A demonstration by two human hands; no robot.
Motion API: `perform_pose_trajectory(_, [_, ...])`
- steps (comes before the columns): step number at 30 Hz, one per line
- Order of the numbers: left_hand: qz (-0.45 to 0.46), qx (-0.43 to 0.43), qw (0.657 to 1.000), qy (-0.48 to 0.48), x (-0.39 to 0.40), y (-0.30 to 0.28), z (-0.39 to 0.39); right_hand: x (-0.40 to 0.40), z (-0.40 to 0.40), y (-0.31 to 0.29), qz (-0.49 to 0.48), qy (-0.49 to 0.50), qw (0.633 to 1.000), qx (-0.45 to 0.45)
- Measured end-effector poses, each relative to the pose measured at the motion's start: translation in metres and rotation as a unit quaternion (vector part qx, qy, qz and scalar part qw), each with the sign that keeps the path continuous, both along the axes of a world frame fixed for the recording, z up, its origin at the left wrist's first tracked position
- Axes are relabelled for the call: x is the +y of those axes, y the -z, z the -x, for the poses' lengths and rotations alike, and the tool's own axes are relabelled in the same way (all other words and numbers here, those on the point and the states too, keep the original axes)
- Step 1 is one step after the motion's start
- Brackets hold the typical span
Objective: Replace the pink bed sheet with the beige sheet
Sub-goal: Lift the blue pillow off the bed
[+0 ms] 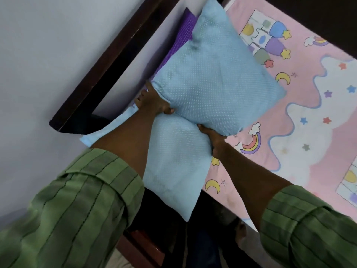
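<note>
Pink sheet (pixel 301 105) fills right of frame; we grip upper pillow (pixel 214 80) (pale blue) with left hand (pixel 152 101) and right hand (pixel 214 140), fingers curled round its edge.

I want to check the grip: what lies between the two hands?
In the head view, the lower edge of the upper blue pillow lies between the left hand and the right hand; both hands grip it.

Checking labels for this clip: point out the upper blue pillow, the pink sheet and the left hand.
Upper blue pillow (pixel 212 82): head view, middle of its dotted face.
Pink sheet (pixel 301 55): head view, bare pink patch beside the castle print.
Left hand (pixel 154 102): head view, back of the hand.
</note>
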State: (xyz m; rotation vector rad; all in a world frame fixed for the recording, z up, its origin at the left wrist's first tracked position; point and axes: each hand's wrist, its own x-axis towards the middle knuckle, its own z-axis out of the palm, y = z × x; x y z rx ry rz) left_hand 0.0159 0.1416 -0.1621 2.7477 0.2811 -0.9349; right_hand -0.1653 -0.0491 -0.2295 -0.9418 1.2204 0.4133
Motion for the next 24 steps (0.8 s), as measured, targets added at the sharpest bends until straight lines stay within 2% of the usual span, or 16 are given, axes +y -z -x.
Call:
perform_pose_trajectory(3, [0.039, -0.052, 0.998, 0.0, 0.003, 0.014, 0.008, -0.006, 0.002, 0.02, -0.028, 0.005, 0.999, -0.02])
perform_pose_trajectory(6, [0.046, -0.06, 0.997, 0.019, 0.006, 0.023, 0.018, -0.007, 0.013, 0.013, -0.056, 0.003, 0.997, -0.056])
perform_pose_trajectory(11, [0.046, -0.04, 0.998, -0.018, -0.011, -0.014, 0.033, -0.019, 0.035, -0.018, -0.093, 0.002, 0.991, -0.094])
perform_pose_trajectory(14, [0.075, -0.067, 0.995, -0.005, -0.026, -0.037, 0.044, -0.044, 0.06, -0.007, -0.094, 0.025, 0.986, -0.132])
perform_pose_trajectory(19, [0.121, -0.069, 0.99, 0.015, -0.092, -0.123, 0.133, -0.095, 0.138, -0.111, -0.082, 0.037, 0.979, -0.182])
perform_pose_trajectory(24, [0.179, -0.05, 0.981, 0.052, -0.169, -0.151, 0.237, -0.182, 0.263, -0.168, 0.007, 0.073, 0.97, -0.233])
